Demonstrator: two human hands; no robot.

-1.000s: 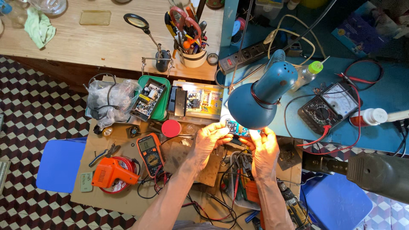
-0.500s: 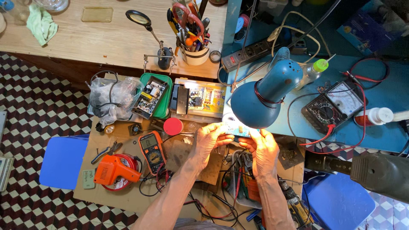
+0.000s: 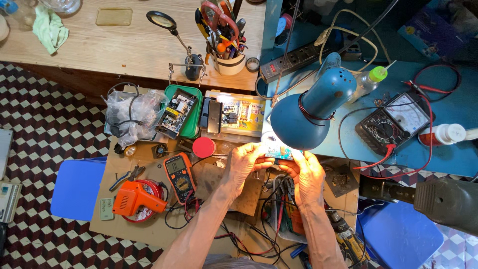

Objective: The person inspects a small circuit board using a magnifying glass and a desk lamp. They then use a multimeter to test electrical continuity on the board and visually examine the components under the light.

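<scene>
left hand [image 3: 245,160]: i pinched the small circuit board [image 3: 277,151] at frame centre.
right hand [image 3: 307,172]: pinched its other edge.
above: blue desk lamp [image 3: 311,112].

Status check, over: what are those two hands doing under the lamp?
Left hand and right hand both gripping a small circuit board. Board held up under blue desk lamp. Lamp shade hides its top edge.
</scene>
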